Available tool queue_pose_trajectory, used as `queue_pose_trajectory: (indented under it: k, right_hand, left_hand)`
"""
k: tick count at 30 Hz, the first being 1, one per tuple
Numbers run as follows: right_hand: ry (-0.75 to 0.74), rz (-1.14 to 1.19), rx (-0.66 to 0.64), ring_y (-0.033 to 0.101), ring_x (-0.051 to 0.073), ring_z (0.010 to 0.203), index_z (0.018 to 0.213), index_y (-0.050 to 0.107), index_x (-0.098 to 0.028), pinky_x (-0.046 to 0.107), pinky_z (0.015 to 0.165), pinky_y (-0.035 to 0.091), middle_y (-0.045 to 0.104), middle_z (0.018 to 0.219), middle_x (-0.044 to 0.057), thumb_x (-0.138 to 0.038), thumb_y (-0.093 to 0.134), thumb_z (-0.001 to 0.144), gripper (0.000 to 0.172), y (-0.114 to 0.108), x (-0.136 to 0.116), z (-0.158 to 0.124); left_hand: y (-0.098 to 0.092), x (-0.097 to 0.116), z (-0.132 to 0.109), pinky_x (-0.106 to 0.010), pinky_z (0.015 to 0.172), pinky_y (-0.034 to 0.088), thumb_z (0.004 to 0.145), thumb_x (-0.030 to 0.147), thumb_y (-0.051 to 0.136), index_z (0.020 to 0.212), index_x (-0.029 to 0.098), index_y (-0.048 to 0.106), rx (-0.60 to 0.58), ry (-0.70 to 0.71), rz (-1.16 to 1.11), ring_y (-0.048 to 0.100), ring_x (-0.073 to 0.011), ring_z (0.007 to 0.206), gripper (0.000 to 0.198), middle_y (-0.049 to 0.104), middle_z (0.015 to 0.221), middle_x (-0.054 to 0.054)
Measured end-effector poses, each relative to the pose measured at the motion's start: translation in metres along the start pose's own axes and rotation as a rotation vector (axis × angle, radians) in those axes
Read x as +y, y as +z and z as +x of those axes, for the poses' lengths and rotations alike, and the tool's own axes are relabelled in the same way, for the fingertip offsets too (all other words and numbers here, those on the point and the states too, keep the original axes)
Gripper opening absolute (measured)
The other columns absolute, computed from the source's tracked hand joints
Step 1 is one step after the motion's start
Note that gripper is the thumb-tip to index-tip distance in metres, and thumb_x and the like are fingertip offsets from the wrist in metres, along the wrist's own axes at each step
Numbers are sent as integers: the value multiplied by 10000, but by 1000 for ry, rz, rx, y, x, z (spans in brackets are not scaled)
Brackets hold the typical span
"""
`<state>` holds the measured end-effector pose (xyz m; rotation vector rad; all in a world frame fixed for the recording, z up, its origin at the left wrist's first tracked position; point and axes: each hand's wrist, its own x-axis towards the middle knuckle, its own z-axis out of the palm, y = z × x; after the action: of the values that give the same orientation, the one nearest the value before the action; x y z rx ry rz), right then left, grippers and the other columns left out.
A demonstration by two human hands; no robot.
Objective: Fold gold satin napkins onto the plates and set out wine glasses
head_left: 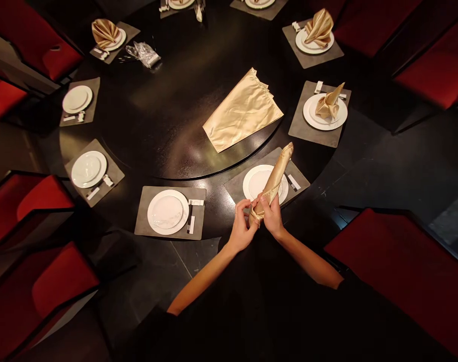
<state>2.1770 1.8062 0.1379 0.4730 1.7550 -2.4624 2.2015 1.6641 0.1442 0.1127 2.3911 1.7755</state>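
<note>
Napkin (277, 173) all rolled up, my left hand (241, 229) and right hand (273, 217) gripping its near end. Spare cloths (244, 113) lie beyond.

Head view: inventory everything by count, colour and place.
Table: one, black, centre
Turntable: one, black, on the table
Placemats: nine, grey, around the table
Plates: nine sets, white, on the placemats
Small tableware: count unclear, black and white, beside plates
Standing napkins: at least three, gold, on plates
Napkin pile: one, gold, on the turntable
Rolled napkin: one, gold, over the front-right plates
Plastic packaging: one heap, clear, upper left
Chairs: at least six, red, around
Floor: one, dark, below
Left hand, right hand: one each, bare, on the rolled napkin
Forearms: two, bare, below
</note>
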Motion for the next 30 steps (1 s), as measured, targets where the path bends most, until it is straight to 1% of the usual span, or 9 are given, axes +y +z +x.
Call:
queue_pose_trajectory:
  k: [3, 6, 10, 13, 17, 21, 23, 26, 30]
  right_hand:
    - [-52, -77, 23, 724, 248, 1018, 1247, 518, -263, 437, 1027, 599, 726, 1043, 62, -637, 668, 990, 478, 0, -7, 10]
    - [-87, -110, 0, 725, 263, 1050, 1261, 531, -248, 435, 1021, 594, 725, 1130, 91, -597, 748, 927, 530, -3, -22, 20]
    - [-170, 26, 97, 684, 177, 764, 1274, 491, -263, 324, 753, 606, 668, 883, -11, -577, 752, 918, 542, -7, -51, 40]
    - [-183, 45, 100, 521, 110, 538, 1098, 501, -264, 241, 543, 478, 516, 682, -81, -627, 761, 910, 484, -10, -70, 53]
    - [-102, 3, -259, 421, 85, 470, 886, 504, -257, 225, 463, 381, 460, 596, -87, -788, 824, 784, 628, -23, -85, 61]
    - [86, -85, -648, 578, 145, 595, 916, 636, -210, 295, 581, 507, 576, 661, -25, -809, 912, 646, 713, -46, -103, 71]
    - [39, -220, -650, 687, 216, 809, 1014, 691, -181, 372, 757, 579, 684, 840, 48, -789, 901, 683, 723, -57, -116, 81]
    - [-224, -604, -521, 696, 260, 1037, 1132, 703, -172, 404, 954, 554, 726, 1083, 98, -755, 744, 896, 630, -70, -138, 97]
    - [-376, -1148, -435, 666, 226, 926, 1061, 694, -152, 340, 917, 501, 720, 1001, 95, -527, 499, 1117, 426, -77, -162, 113]
  left_hand:
    - [11, -4, 14, -430, 1179, 497, 966, 394, 696, 1570, 200, 382, -122, -8, -99, 579, -294, 1423, 708, 540, 1585, -190]
    - [8, -5, 28, -397, 1091, 543, 957, 370, 686, 1582, 197, 381, -220, -30, -74, 679, -266, 1256, 716, 649, 1465, -155]
    - [14, -7, 34, -379, 970, 562, 905, 312, 720, 1457, 218, 533, -246, -27, 134, 717, -250, 1055, 591, 743, 1227, -87]
    - [37, -11, 37, -383, 950, 566, 832, 366, 838, 1377, 201, 592, -242, -7, 65, 720, -265, 1043, 620, 758, 1195, -89]
    - [67, -22, 50, -353, 859, 573, 850, 404, 829, 1157, 157, 674, -345, -40, -214, 704, -221, 900, 423, 763, 1022, -75]
    - [75, -35, 65, -339, 824, 567, 836, 409, 837, 1065, 147, 684, -595, -1, -347, 678, -204, 866, 380, 739, 970, -72]
    - [80, -44, 73, -338, 837, 558, 820, 391, 844, 1109, 154, 682, -521, -11, -290, 674, -205, 886, 407, 737, 988, -64]
    - [95, -62, 87, -342, 867, 541, 824, 367, 817, 1131, 166, 672, -305, -20, -203, 668, -208, 913, 395, 729, 1010, -53]
    - [121, -89, 113, -372, 944, 529, 855, 343, 799, 1157, 181, 651, -45, -6, -66, 678, -232, 986, 373, 724, 1066, -68]
